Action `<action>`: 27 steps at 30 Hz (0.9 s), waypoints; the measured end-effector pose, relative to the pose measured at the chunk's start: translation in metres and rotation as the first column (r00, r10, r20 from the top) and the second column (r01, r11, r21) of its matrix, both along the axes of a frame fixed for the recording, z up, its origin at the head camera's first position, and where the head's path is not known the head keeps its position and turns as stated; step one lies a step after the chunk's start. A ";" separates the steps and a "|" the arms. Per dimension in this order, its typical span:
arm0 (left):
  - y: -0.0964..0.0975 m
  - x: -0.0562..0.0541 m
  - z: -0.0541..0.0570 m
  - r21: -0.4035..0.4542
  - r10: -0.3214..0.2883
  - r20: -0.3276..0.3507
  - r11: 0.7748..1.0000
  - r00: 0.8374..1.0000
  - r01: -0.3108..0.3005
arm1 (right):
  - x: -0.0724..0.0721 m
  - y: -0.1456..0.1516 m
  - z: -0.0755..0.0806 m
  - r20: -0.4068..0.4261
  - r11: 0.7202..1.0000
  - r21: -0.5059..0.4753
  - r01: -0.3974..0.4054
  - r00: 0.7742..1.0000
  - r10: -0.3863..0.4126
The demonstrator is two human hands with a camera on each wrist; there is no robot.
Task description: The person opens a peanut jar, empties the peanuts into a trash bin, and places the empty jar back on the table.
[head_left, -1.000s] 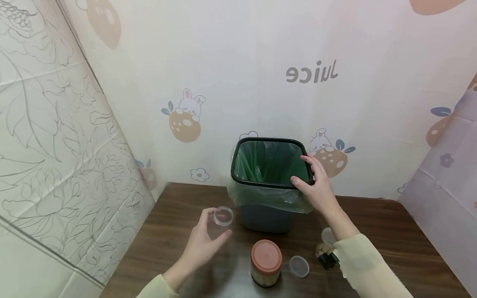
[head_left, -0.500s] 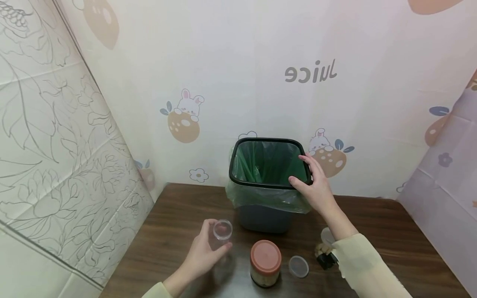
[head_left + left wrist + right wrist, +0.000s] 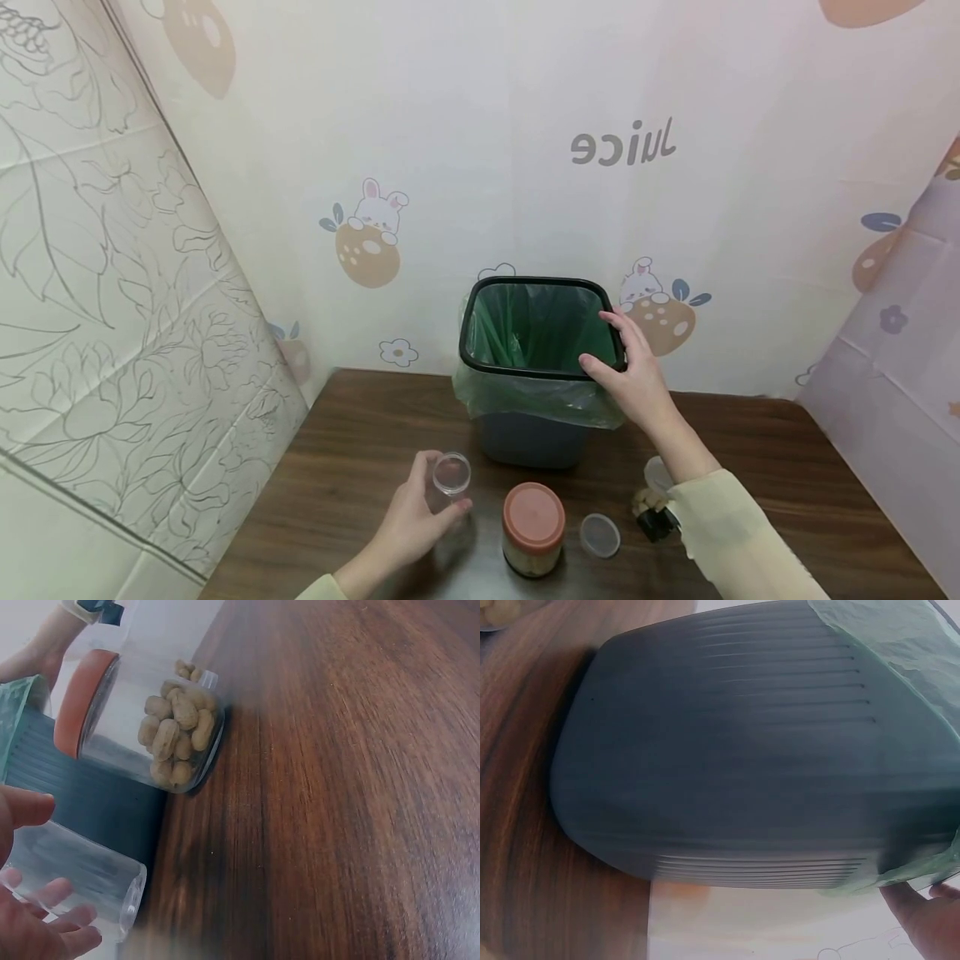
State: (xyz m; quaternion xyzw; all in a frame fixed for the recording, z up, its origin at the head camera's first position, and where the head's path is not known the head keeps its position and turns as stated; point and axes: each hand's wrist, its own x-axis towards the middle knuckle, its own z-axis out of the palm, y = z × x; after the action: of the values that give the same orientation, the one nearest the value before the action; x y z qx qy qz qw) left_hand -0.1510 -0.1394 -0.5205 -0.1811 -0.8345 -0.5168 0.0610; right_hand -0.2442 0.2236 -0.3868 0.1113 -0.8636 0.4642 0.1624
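Left hand [image 3: 414,525] grips upright clear jar [image 3: 450,481]; right hand [image 3: 628,367] clasps bin rim [image 3: 542,372].

- Two hands: the left hand [image 3: 411,523] around a clear jar, the right hand [image 3: 628,371] on the bin's rim.
- One grey bin [image 3: 531,433], lined with one green bag [image 3: 540,329].
- Two jars: one empty clear jar [image 3: 450,479], one jar of peanuts [image 3: 533,530] under an orange lid.
- One loose clear lid [image 3: 600,535] on the one wooden table [image 3: 352,450].
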 end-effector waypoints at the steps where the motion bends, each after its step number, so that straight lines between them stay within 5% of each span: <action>1: 0.000 0.000 0.000 0.003 -0.009 -0.001 1.000 1.000 0.009 | 0.000 0.000 0.000 -0.001 1.000 0.000 -0.001 1.000 0.001; 27: 0.002 0.001 -0.009 -0.034 -0.019 0.003 0.999 1.000 0.019 | 0.000 0.000 0.000 0.019 1.000 0.004 -0.001 1.000 0.001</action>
State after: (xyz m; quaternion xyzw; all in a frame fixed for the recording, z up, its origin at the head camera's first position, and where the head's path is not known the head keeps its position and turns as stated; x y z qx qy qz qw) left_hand -0.1498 -0.1377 -0.5299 -0.1895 -0.8415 -0.5032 0.0518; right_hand -0.2444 0.2237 -0.3866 0.1074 -0.8661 0.4635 0.1536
